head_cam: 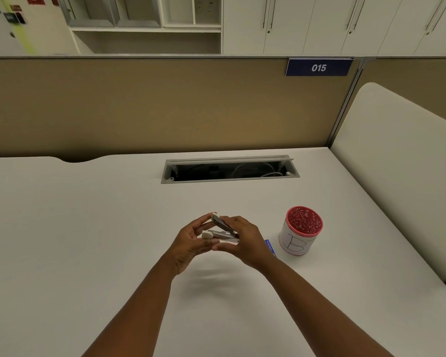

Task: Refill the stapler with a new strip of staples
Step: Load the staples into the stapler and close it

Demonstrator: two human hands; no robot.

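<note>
While both hands hold stapler (220,231) above desk (88,228), cover hinged open: left hand (188,243) fingers pinch base, right hand (245,240) curls over hinge. Small, rigid, springy; grip sides. Blue box (269,247) at 3 o'clock.

Silver-and-cream stapler (220,229); red-rimmed white cup (301,230), perforated swirl pattern; blue box (270,247); white desk (88,215); navy sign (318,67).

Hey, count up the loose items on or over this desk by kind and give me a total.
Stapler, open, held in both hands above the desk: 1
Red-rimmed cup, marked B: 1
Blue box, mostly hidden behind the right hand: 1
Total: 3
</note>
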